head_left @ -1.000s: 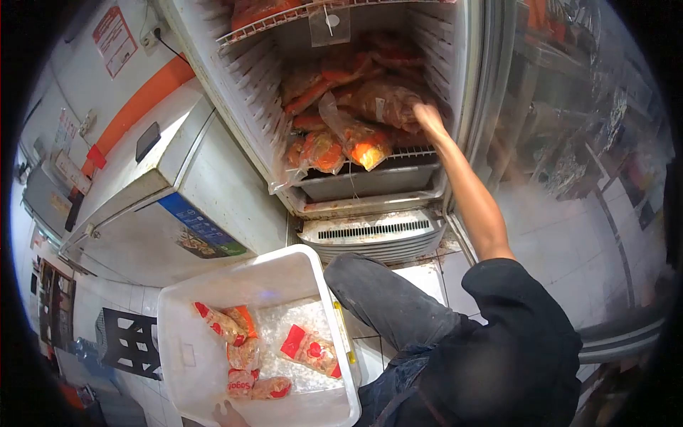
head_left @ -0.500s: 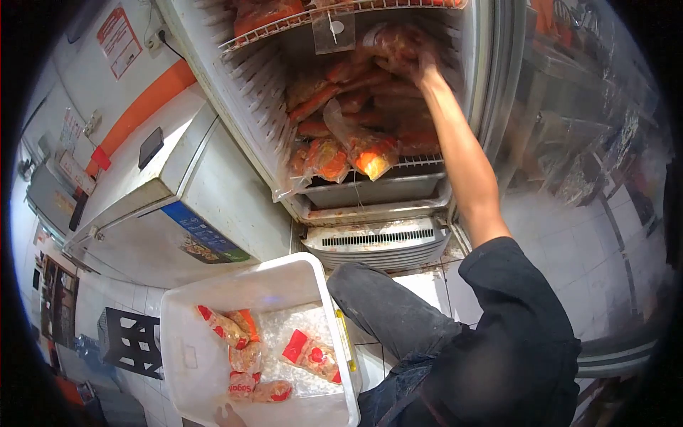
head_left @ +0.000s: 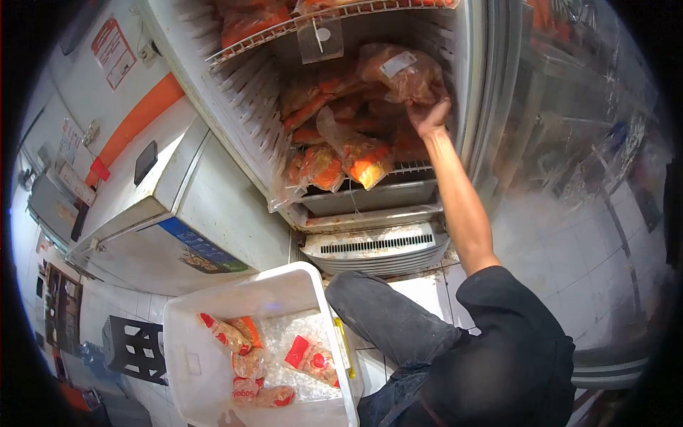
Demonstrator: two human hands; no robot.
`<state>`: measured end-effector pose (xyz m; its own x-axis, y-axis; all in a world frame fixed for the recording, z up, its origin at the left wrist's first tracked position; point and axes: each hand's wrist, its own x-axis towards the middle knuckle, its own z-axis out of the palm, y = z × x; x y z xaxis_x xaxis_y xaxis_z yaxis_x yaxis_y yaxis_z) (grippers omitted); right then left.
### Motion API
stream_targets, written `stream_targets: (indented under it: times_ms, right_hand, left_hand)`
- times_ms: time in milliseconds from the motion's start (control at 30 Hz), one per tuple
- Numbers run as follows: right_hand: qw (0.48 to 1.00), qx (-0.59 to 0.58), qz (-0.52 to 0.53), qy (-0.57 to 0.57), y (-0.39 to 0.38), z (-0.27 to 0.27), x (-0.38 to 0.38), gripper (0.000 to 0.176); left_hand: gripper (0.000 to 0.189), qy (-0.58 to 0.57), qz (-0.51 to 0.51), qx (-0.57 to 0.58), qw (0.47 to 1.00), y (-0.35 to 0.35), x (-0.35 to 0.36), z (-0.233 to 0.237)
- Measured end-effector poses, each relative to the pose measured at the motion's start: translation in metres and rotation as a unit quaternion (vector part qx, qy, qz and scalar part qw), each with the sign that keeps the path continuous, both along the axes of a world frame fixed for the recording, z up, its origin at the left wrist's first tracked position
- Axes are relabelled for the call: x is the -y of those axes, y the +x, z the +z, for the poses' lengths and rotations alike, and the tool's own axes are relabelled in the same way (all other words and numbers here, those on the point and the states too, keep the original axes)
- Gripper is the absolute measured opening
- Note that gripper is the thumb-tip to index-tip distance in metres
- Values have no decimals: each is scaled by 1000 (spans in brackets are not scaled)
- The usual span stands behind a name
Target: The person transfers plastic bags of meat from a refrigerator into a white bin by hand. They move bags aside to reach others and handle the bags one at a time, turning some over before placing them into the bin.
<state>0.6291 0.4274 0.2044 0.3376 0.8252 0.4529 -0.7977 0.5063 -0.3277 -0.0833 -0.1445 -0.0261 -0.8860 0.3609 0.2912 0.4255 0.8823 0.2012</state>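
My right hand is inside the open freezer, its fingers closed round the lower end of a clear plastic bag with a white label. Under and beside that bag lie several packs with orange parts, among them an orange and yellow one at the shelf's front edge. My left hand shows only in part at the near wall of the white bin; its fingers are too cut off to read. Inside the bin are several red and clear packs.
A white chest freezer with a dark phone-like object on top stands at the left. A black crate is beside the bin. Above the opened bay is a wire shelf with packs.
My right hand has moved down slightly, and the bag in it has turned so that its white label shows. The view has shifted a little.
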Motion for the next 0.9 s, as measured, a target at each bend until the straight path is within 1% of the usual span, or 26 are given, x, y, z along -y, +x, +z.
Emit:
stream_targets:
  times_ms: [67,167,200,300,367,433,467,567,667,700,767,800,833,867,900]
  right_hand:
    - [998,-19,55,21,-2,-11,13,47]
    - [984,-52,161,61,-11,-21,22,51]
    - [982,-43,172,58,-14,-25,24,52]
    - [981,-90,167,28,-34,-21,33,51]
    - [982,-80,170,19,-40,-23,33,49]
    - [981,-73,176,21,-47,-25,32,48]
    - [985,-74,157,1,-51,-23,33,46]
    - [986,-96,132,-45,-60,-14,41,46]
    - [974,-77,208,49,-49,-38,20,48]
    - [973,-79,211,48,-48,-38,19,48]
    - [972,-81,218,43,-48,-38,23,48]
    - [974,-90,207,27,-48,-38,26,47]
    - [976,-96,197,11,-51,-36,29,47]
    - [977,-101,186,-3,-53,-32,32,47]
    - [971,-115,210,22,-53,-32,33,47]
  left_hand:
    - [51,-16,-16,-4,1000,-6,2,-1]
    - [46,3,-23,-15,1000,-6,4,-1]
    - [45,13,-21,-12,1000,-6,3,-1]
    - [43,32,-8,9,999,-1,3,4]
    - [44,33,7,39,999,7,-1,14]
    - [45,42,1,33,999,12,-4,19]
    - [45,46,-1,31,998,14,-4,20]
    - [45,47,-22,-6,999,18,-5,23]
    - [40,10,-37,-206,978,35,-15,33]
    - [37,90,-71,-160,980,38,-27,36]
    - [36,243,-140,-62,958,55,-74,42]
    - [29,397,-165,43,902,129,-125,80]
    - [27,367,-228,84,898,207,-168,132]
    - [24,393,-360,127,837,239,-209,134]
    - [24,376,-434,227,786,286,-246,153]
